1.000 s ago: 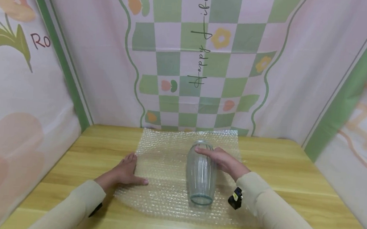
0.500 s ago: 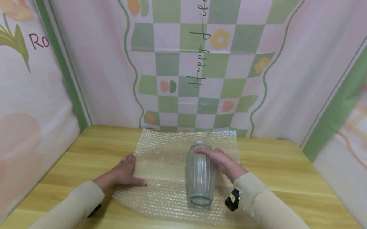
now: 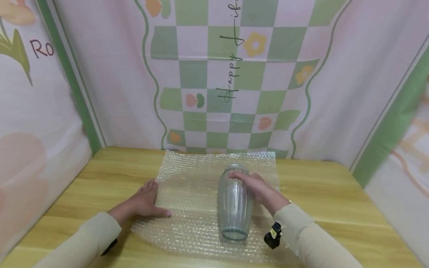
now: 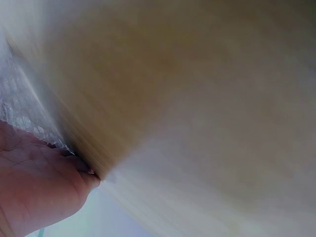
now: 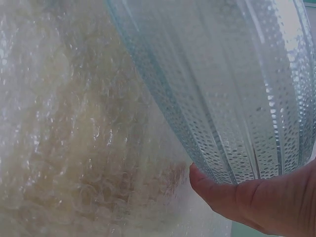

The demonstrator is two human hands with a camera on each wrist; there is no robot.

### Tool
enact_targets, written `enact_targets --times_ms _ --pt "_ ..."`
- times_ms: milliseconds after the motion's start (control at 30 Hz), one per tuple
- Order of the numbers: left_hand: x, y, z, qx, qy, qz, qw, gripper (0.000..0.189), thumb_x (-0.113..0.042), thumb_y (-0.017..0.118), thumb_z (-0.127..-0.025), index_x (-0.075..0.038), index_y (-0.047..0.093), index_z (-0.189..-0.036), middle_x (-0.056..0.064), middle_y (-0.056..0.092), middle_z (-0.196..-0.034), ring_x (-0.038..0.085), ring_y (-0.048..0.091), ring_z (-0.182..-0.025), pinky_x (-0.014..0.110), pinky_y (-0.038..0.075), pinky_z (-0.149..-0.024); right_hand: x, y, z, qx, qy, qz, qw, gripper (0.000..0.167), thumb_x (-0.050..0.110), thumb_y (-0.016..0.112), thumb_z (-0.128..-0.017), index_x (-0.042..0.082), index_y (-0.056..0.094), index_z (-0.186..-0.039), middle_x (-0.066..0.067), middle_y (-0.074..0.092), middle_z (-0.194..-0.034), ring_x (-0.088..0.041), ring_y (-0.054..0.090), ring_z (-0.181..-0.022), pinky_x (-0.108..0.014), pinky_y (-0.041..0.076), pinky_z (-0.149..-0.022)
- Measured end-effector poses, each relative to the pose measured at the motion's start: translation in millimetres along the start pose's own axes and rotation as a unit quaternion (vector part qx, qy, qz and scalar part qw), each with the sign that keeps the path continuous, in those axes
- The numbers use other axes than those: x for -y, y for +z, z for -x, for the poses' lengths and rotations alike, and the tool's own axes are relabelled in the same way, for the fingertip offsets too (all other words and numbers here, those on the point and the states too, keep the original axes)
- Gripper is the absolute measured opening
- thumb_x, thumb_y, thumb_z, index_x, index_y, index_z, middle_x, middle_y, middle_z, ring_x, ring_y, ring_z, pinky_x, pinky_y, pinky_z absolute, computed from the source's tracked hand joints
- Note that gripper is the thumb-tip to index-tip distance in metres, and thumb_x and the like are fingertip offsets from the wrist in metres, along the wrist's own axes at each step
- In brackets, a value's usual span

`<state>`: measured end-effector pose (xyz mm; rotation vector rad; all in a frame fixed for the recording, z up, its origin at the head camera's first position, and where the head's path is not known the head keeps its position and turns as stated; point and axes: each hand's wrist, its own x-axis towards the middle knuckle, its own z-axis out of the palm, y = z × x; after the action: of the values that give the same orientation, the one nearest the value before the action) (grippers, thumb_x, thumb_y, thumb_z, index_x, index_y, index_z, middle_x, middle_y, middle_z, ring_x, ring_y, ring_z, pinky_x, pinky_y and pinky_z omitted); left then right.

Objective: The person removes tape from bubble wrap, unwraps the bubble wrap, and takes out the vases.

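A clear glass vase [image 3: 232, 208] with vertical ribs lies lengthwise on a sheet of bubble wrap [image 3: 190, 191] in the head view. My right hand [image 3: 259, 187] grips it near its far end, the thumb laid across the top; the other fingers are mostly hidden behind the glass. Close up in the right wrist view, the thumb [image 5: 247, 197] presses on the dotted, ribbed glass. At the sheet's left edge my left hand [image 3: 147, 202] rests flat, thumb stretched out over the wrap. The left wrist view shows that hand's palm [image 4: 39, 182] beside the wrap.
Beneath the wrap is a wooden table [image 3: 331, 195], its grain running sideways. A printed curtain [image 3: 223, 79] hangs along the back edge, and further cloth panels [image 3: 28, 113] close in both sides. The sheet's far edge reaches up against the curtain.
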<state>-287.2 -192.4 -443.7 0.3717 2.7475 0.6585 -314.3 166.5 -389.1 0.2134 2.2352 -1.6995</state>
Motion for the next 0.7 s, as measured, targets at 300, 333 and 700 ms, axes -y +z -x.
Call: enact_targets --times_ms 300,333,700 --pt "3.5 1.3 -2.9 -0.002 -0.001 -0.006 1.0 0.131 -0.069 0.072 -0.072 0.014 0.005 -0.148 0.031 -0.003 -0.155 0.043 -0.001 -0.144 0.053 0.007 -0.117 -1 -4 2.7 0.013 -0.013 -0.039 0.9991 0.044 0.034 0.073 -0.082 -0.004 0.059 -0.098 -0.009 0.064 -0.085 -0.02 0.062 -0.073 -0.032 0.057 -0.071" --pt "3.2 1.1 -2.6 -0.002 -0.001 -0.006 1.0 0.131 -0.069 0.072 -0.072 0.014 0.005 -0.148 0.031 -0.003 -0.155 0.043 -0.001 -0.144 0.053 0.007 -0.117 -1 -5 3.1 0.014 -0.015 -0.041 0.9989 0.042 0.034 0.073 -0.082 -0.003 0.059 -0.097 -0.009 0.063 -0.084 -0.019 0.062 -0.072 -0.032 0.057 -0.07" --pt "1.8 1.2 -1.0 -0.003 0.0 -0.005 1.0 0.131 -0.068 0.072 -0.072 0.014 0.004 -0.148 0.032 -0.003 -0.155 0.043 -0.002 -0.144 0.053 0.006 -0.117 10 -24 5.7 0.003 -0.028 -0.068 0.9973 0.054 0.033 0.068 -0.087 -0.008 0.051 -0.117 -0.009 0.06 -0.095 -0.019 0.061 -0.08 -0.032 0.056 -0.076"
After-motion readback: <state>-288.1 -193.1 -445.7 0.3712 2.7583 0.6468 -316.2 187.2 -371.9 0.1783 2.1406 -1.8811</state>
